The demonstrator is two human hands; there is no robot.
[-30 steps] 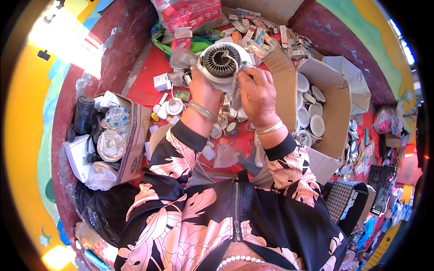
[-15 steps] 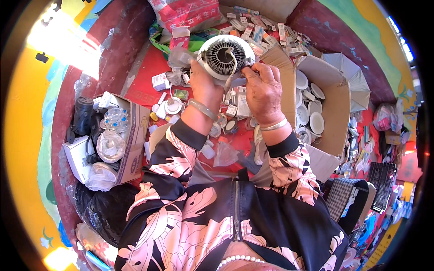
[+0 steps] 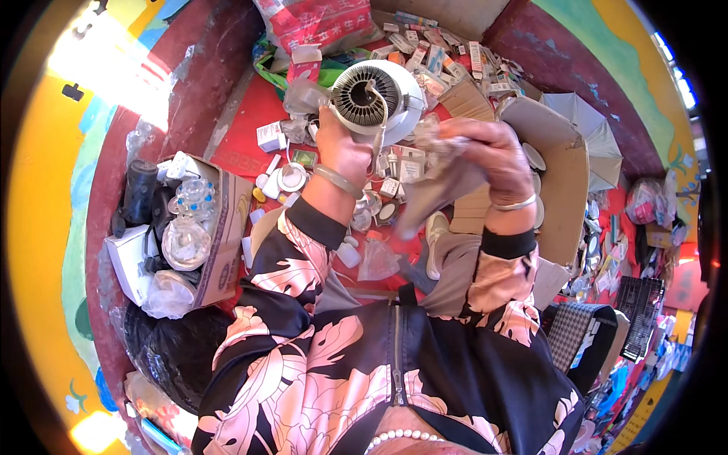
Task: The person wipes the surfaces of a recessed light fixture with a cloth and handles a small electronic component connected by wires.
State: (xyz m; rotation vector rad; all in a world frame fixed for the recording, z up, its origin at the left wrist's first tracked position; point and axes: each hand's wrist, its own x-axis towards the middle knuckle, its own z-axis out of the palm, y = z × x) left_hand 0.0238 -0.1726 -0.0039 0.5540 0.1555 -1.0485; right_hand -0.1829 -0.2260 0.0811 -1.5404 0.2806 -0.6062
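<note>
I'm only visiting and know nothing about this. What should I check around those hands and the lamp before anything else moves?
1. Lamp held: ok, the left hand grips it at its lower left edge.
2. Grey cloth held: ok, it hangs from the right hand.
3. Cloth clear of the lamp: cannot tell, it is blurred near the rim.
4. Lamp's white cable tucked away: not ok, it hangs loose.
5. Lamp's front face inspected: cannot tell, it is turned out of view.
6. Open cardboard box accessible from above: ok, its top is uncovered.
</note>
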